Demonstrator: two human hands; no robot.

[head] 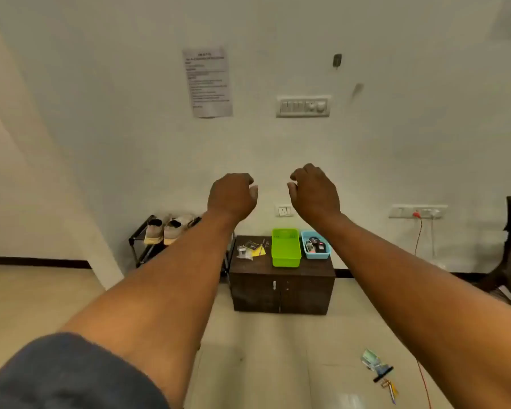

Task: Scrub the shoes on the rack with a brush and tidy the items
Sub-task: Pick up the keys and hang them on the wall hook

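Sleeve (65, 376) and both forearms reach forward; left hand (232, 196) and right hand (314, 191) hang apart, fingers loosely curled, holding nothing. The shoes (167, 228) sit on the rack (136, 240), below-left, apparently heels toward camera; left hand nearer.

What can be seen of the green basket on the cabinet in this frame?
The green basket is a bright lime, rectangular, plastic-looking bin with a row of small slots near its far rim. It sits upright on the dark wooden cabinet, near the middle of the top, close beside the blue basket on its right; whether they touch is unclear. No contents show inside it. Neither hand touches it.
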